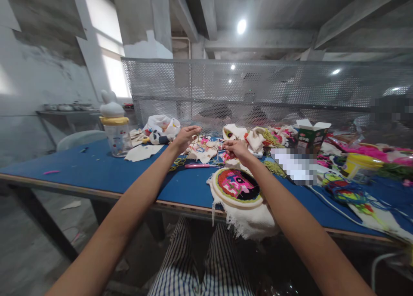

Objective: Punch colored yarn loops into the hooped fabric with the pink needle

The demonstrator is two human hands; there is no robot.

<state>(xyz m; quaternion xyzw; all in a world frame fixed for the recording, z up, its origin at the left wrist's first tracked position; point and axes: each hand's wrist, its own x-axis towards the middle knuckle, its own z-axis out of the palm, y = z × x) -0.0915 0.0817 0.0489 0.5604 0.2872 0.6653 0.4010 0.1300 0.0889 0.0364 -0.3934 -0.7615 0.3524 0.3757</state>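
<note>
- Both my hands are raised above the blue table [84,167] at mid-frame, well apart from each other; I'd judge this as handling yarn between bouts of work on the hooped embroidery [239,185].
- My left hand [185,137] has its fingertips drawn near together, a thin strand seeming to hang beneath – too small for me to tell whether I grip it.
- My right hand [238,149] has its fingers bent in close to the thumb; what they hold, if anything, I cannot tell.
- The hooped embroidery lies lower centre, its fringed cloth drooping over the table edge, and the pink-handled tool [197,166] lies free to its upper left.
- By my judgement, the next move calls for a fine pinch and a strand kept clear of the clutter.
- The clear cup [115,139] stands upright left of centre, with a rabbit-shaped lid on.
- The white plastic bag [161,123] shows coloured pieces inside.
- The dark green box [309,137], right of centre, has raised flaps – its inside is hidden, like that of the yellow tub [360,164] at far right.
</note>
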